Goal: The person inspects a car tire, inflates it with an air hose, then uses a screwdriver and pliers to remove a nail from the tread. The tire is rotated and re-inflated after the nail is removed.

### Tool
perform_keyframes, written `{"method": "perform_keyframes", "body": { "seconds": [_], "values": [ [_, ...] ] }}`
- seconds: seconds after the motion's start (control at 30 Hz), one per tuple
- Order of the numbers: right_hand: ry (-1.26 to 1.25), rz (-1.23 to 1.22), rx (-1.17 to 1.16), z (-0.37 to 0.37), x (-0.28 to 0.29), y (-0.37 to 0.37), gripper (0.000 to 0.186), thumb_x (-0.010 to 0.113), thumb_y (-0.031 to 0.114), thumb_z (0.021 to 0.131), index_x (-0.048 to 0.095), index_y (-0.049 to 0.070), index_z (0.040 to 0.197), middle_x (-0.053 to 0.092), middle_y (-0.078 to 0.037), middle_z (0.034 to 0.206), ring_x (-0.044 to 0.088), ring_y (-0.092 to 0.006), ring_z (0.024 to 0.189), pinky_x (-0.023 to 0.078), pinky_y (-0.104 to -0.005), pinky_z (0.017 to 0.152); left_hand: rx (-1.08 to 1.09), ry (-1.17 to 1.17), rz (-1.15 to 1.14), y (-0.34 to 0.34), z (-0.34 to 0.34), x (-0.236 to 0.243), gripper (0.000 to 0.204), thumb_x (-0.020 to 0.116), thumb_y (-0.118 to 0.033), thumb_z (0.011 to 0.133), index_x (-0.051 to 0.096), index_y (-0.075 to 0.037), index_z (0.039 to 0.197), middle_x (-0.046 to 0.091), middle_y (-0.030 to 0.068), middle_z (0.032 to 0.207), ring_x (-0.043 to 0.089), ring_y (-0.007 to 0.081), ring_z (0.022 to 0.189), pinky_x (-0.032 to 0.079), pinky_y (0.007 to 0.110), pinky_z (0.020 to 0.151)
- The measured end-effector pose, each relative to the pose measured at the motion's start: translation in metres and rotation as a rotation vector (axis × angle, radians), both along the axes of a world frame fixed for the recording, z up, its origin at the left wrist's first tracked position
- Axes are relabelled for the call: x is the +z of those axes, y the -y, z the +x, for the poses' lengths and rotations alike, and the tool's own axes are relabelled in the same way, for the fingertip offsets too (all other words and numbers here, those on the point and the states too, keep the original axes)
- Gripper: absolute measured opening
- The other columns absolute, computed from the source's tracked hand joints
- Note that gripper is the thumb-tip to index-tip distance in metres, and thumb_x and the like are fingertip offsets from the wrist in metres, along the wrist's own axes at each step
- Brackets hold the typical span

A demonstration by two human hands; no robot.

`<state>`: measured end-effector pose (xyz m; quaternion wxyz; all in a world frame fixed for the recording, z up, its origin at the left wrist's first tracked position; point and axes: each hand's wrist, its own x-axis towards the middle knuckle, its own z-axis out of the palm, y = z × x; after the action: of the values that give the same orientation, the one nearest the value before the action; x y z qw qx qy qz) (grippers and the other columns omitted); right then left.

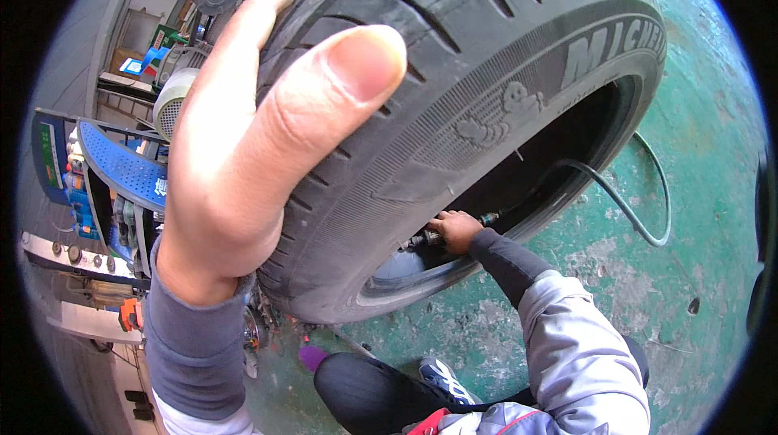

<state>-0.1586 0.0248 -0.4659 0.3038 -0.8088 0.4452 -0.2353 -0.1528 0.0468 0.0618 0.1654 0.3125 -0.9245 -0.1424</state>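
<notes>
A large black car tire (pixel 381 192) stands upright and tilted before me, its open centre facing right. My left hand (pixel 235 135) lies against the tread on the near left side, fingers stretched out and thumb apart. Inside the tire's opening, near the lower bead, my right hand (pixel 458 232) is closed around a slim air tool (pixel 423 240) with a dark metal body. The tool's tip is by the tire's inner wall; whether it touches cannot be made out. A grey-green air hose (pixel 620 204) runs out of the opening and loops on the right.
Green, worn floor (pixel 616 289) lies under the tire. At left are a blue perforated panel (pixel 121 163), a pale motor housing (pixel 172 102) and shelves with tools. My knee and a dark sneaker (pixel 446 378) are just below the tire.
</notes>
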Motion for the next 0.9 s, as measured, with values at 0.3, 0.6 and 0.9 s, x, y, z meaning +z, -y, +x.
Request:
{"method": "perform_keyframes", "body": {
  "seconds": [0.3,0.6,0.9],
  "values": [
    [0.059,0.035,-0.036,-0.001,0.007,-0.002,0.058,0.078,0.018,0.079,0.070,0.016,0.136,0.071,-0.016,0.122,0.069,-0.0406,0.119,0.056,-0.0528,0.102,-0.012,-0.026,0.026,0.006,0.005,-0.002,0.109,0.054,-0.077,0.098,0.039,0.007,0.165,0.051,0.0260,0.160,0.052,0.0341,0.148,0.036,0.043,0.125],
    [0.094,0.114,0.016,0.004,-0.012,0.005,0.067,0.079,0.014,0.073,0.070,0.016,0.139,0.071,-0.016,0.132,0.068,-0.0415,0.122,0.059,-0.0511,0.101,0.027,-0.035,0.061,0.001,0.003,-0.003,0.105,0.056,-0.074,0.099,0.039,0.007,0.164,0.054,0.0234,0.157,0.056,0.0306,0.144,0.041,0.041,0.122],
    [0.156,0.114,-0.008,0.000,-0.012,-0.002,0.052,0.081,0.017,0.074,0.072,0.015,0.126,0.070,-0.016,0.118,0.071,-0.0420,0.112,0.059,-0.0526,0.097,-0.001,-0.070,0.108,0.002,0.001,-0.006,0.103,0.055,-0.070,0.101,0.037,0.009,0.164,0.054,0.0247,0.157,0.058,0.0313,0.142,0.045,0.041,0.119]
  ]
}}
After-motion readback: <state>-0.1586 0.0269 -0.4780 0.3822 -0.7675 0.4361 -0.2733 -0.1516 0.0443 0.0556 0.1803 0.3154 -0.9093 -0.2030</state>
